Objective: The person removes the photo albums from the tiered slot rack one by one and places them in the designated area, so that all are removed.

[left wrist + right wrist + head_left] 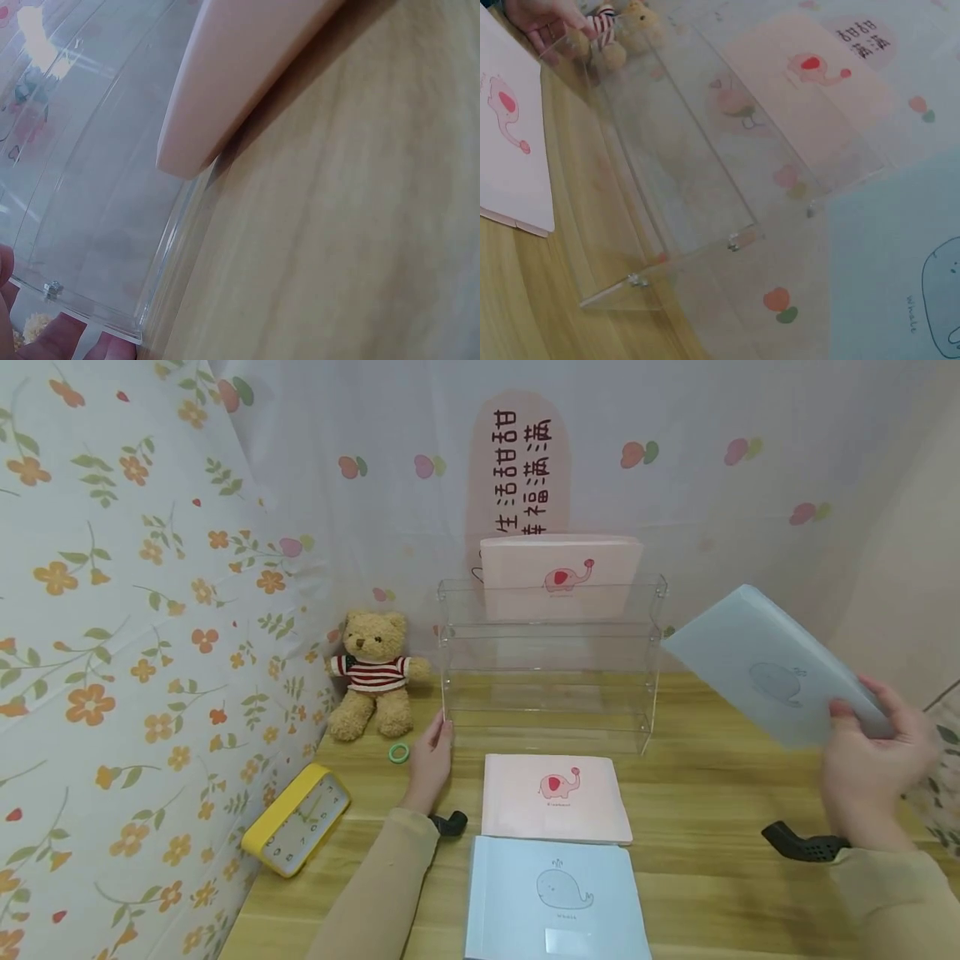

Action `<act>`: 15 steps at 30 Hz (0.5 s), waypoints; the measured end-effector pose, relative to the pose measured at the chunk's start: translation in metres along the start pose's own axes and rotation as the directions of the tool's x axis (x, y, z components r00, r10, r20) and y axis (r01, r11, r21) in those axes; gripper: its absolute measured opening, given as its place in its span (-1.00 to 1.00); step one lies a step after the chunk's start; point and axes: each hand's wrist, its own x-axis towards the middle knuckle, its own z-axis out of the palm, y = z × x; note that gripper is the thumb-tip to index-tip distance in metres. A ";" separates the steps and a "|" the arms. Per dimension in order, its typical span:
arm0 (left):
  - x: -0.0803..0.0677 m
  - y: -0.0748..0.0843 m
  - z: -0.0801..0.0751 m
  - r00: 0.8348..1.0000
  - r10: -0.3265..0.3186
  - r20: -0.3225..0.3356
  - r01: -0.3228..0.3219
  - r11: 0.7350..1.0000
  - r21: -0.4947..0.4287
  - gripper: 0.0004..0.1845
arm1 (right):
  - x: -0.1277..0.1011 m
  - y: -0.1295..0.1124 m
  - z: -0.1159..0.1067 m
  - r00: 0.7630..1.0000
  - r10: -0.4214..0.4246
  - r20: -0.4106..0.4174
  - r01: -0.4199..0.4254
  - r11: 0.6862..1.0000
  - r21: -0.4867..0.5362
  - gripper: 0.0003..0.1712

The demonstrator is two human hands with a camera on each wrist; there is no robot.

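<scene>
My right hand (873,768) grips a light blue whale booklet (750,668) by its lower right corner. The booklet is raised and tilted, to the right of a clear tiered acrylic rack (551,718). In the right wrist view, part of the blue cover (892,277) shows, but the hand does not. My left hand (431,760) holds the left side panel of the rack near its base, and its fingers (52,337) show behind that panel in the left wrist view. A pink elephant booklet (517,564) stands on the rack's top tier.
A pink elephant booklet (510,810) lies before the rack, with a blue whale booklet (510,893) nearer me. To the left are a teddy bear (373,672), a green ring (392,758) and a yellow clock (258,839). Patterned curtains (150,635) bound the wooden table (720,827).
</scene>
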 end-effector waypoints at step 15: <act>0.000 0.002 0.001 1.000 -0.020 0.017 0.020 1.000 -0.001 -0.43 | 0.039 0.054 0.025 0.921 0.314 0.230 -0.297 0.949 -0.105 -0.41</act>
